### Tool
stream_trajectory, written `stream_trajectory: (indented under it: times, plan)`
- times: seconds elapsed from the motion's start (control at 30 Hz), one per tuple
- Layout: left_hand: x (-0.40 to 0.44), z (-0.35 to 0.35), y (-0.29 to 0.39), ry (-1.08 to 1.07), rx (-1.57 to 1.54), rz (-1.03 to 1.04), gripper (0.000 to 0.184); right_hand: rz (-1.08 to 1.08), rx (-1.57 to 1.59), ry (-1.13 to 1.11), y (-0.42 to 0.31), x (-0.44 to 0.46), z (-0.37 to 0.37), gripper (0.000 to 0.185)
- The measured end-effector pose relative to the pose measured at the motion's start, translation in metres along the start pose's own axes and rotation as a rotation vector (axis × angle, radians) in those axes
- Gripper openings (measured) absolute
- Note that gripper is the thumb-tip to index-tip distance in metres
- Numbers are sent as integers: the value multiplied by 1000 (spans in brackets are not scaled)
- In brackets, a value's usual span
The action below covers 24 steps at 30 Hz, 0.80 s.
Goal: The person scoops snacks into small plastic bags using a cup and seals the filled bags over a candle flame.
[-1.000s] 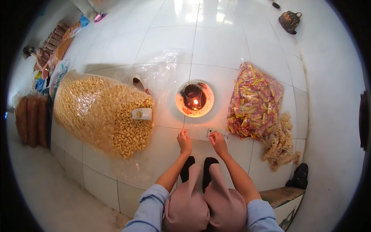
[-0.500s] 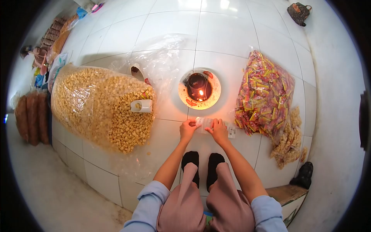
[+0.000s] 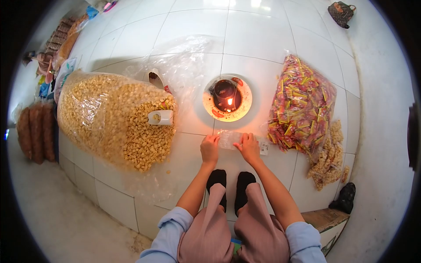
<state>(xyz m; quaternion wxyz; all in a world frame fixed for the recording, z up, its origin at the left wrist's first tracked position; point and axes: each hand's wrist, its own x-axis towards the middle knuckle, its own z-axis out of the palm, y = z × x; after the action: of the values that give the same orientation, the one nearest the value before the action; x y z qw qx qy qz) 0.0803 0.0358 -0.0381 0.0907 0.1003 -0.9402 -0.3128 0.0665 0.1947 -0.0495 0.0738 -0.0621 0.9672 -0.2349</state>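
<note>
The left hand (image 3: pixel 210 149) pinches one end of a thin, crinkled, transparent plastic pouch (image 3: pixel 227 140) between thumb and fingers; the right hand (image 3: pixel 248 149) grips it further along, its printed end jutting past the fingers. The pouch spans the gap just on the near side of a round, soot-stained plate (image 3: pixel 244 107) bearing a small flame (image 3: pixel 230 101). A bulging clear sack (image 3: pixel 92 109) of knobbly puffed snacks lies leftward, a smooth white scoop (image 3: pixel 161 117) on them.

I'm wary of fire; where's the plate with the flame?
In the head view, the plate sits beyond the left hand and right hand, between the snack bag at left and packet bag at right.
</note>
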Motion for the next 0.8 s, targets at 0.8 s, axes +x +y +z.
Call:
stream_trajectory:
  times: [0.8]
  plan:
    - [57, -259, 198, -368, -1397, 113, 9, -69, 1546, 235, -122, 1, -296, 17]
